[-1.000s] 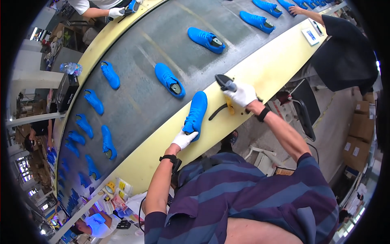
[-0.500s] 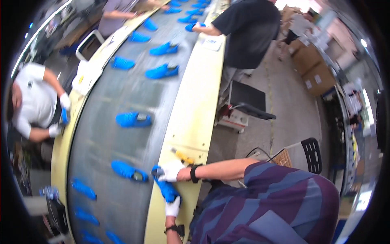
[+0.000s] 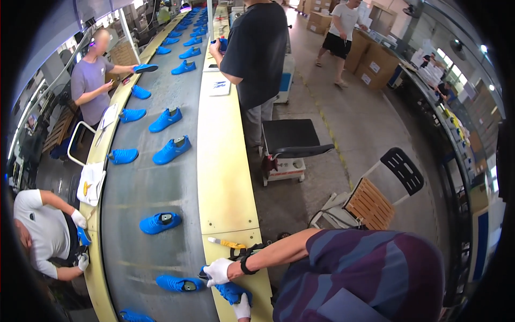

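Observation:
A blue shoe [image 3: 230,291] lies tilted over the yellow ledge, with both my hands on it. My right hand [image 3: 218,272], in a white glove, grips the end nearer the conveyor, where a dark part shows. My left hand [image 3: 243,307], also white-gloved, is closed round the other end, close to the lower edge; its fingers are partly hidden. Just beyond my right hand, a yellow-handled tool with a white end [image 3: 228,243] rests on the ledge. Beside the held shoe, another blue shoe [image 3: 179,283] sits on the conveyor.
The grey conveyor [image 3: 126,204] carries several blue shoes. Across it, a white-gloved co-worker [image 3: 45,231] handles a shoe; farther up, another person [image 3: 92,88] holds one out. A person in black [image 3: 255,53] stands along the yellow ledge [image 3: 225,177]. Chairs [image 3: 298,139] are at right.
My view has swung, so the conveyor, co-workers and ledge sit lower and differently angled. Both hands stay on the blue shoe. The far-left co-worker now holds a shoe out over the conveyor's edge.

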### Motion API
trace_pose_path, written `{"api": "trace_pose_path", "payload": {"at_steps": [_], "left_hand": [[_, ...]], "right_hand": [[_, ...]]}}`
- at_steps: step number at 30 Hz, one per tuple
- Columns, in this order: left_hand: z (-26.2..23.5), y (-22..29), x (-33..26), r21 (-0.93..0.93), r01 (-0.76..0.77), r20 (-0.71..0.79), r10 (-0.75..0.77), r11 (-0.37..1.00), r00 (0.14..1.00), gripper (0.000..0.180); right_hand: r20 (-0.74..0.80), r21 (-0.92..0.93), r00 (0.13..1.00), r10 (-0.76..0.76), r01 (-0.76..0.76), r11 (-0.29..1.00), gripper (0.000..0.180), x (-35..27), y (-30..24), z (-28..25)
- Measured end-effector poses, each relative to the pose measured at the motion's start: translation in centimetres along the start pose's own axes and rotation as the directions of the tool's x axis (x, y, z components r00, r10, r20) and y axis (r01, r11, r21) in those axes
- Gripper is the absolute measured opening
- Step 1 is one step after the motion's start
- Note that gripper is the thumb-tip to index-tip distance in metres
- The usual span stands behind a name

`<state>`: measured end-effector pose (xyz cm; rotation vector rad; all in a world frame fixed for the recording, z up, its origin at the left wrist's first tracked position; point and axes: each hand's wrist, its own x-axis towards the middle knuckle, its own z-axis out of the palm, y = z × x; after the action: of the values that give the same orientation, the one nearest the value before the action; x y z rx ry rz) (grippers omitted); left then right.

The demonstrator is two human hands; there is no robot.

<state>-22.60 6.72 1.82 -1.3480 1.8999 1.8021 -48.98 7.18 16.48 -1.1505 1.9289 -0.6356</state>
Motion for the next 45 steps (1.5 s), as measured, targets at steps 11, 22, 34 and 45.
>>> {"api": "trace_pose_path", "payload": {"at_steps": [11, 22, 34, 45], "left_hand": [[0.5, 1.9, -1.1, -0.012, -0.139, -0.004, 0.139, 0.99, 0.99, 0.069], [-1.7, 5.2, -4.2, -0.016, 0.02, 0.041, -0.019, 1.0, 0.999, 0.076], [-5.9, -2.8, -0.4, -0.23, 0.281, 0.249, -0.223, 0.932, 0.943, 0.099], [-6.8, -1.3, 0.6, -0.402, 0.241, 0.237, -0.154, 0.883, 0.959, 0.089]], "right_hand": [[0.047, -0.147, 0.998, 0.029, -0.022, 0.989, 0.041, 2.5, -0.5, -0.1], [-0.1, -0.032, 0.995, 0.018, -0.022, 0.999, 0.04, -0.3, 2.0, 0.0], [-0.232, -0.187, 0.957, 0.177, -0.222, 0.957, 0.036, 4.7, 12.0, -15.6], [-0.343, -0.379, 0.934, 0.102, -0.237, 0.895, 0.034, 7.4, 15.1, -18.1]]}}
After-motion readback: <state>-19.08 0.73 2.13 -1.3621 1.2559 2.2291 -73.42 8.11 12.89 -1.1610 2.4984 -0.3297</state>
